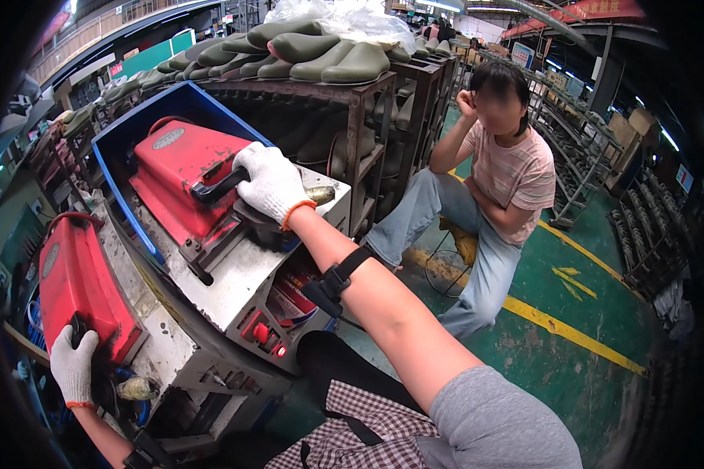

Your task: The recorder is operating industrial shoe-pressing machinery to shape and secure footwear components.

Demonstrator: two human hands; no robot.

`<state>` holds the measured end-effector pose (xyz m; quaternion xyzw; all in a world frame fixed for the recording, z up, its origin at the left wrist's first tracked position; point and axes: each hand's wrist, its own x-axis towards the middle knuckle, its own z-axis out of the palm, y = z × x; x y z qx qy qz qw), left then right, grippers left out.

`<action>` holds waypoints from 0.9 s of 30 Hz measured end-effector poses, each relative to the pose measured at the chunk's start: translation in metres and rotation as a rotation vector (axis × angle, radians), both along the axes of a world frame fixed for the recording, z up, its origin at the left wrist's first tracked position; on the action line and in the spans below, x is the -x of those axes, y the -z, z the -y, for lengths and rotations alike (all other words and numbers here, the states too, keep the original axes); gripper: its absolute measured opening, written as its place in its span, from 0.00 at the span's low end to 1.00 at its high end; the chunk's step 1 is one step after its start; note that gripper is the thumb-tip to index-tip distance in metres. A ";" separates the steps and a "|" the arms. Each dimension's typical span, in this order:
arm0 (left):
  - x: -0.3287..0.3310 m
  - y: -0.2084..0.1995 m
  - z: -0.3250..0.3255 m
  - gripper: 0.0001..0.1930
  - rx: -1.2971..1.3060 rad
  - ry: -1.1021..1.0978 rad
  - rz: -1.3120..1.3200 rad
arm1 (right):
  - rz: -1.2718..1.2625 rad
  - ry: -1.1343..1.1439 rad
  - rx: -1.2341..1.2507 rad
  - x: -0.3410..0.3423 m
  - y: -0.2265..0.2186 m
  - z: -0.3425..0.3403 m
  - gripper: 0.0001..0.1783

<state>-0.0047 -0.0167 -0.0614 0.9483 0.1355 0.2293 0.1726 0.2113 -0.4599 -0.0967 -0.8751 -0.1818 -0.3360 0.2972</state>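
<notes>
Two red, box-like machine covers stand side by side on white machine bodies. My right hand (pixel 272 184), in a white knitted glove with an orange cuff, is closed round the black handle (pixel 211 189) on the front of the right red cover (pixel 181 160). At the far left, my left hand (pixel 73 366), gloved the same way, is closed on the black handle (pixel 78 327) of the left red cover (pixel 77 273). Some of its fingers are hidden. What lies under the two covers cannot be seen. A blue metal guard (pixel 105 160) surrounds the right cover.
A lit red button (pixel 280 352) sits on the right machine's front panel. Behind, a brown rack (pixel 360 156) carries many green shoe lasts (pixel 360 62) and clear plastic sheeting. A seated person (pixel 501 172) faces me at the right, beside yellow floor lines (pixel 559 332) and shelving.
</notes>
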 end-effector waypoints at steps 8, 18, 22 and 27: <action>-0.001 0.001 -0.001 0.20 -0.039 -0.010 0.006 | 0.035 -0.014 -0.006 -0.004 0.006 0.002 0.13; 0.001 -0.004 0.002 0.20 -0.017 0.011 -0.015 | 0.312 0.014 -0.129 0.016 -0.001 -0.009 0.16; 0.000 -0.004 -0.004 0.19 -0.049 0.042 -0.030 | 0.506 -0.353 -0.166 0.074 0.001 -0.065 0.14; 0.004 -0.006 -0.019 0.17 -0.018 0.154 -0.053 | -0.265 -0.922 -0.085 0.172 0.016 -0.170 0.33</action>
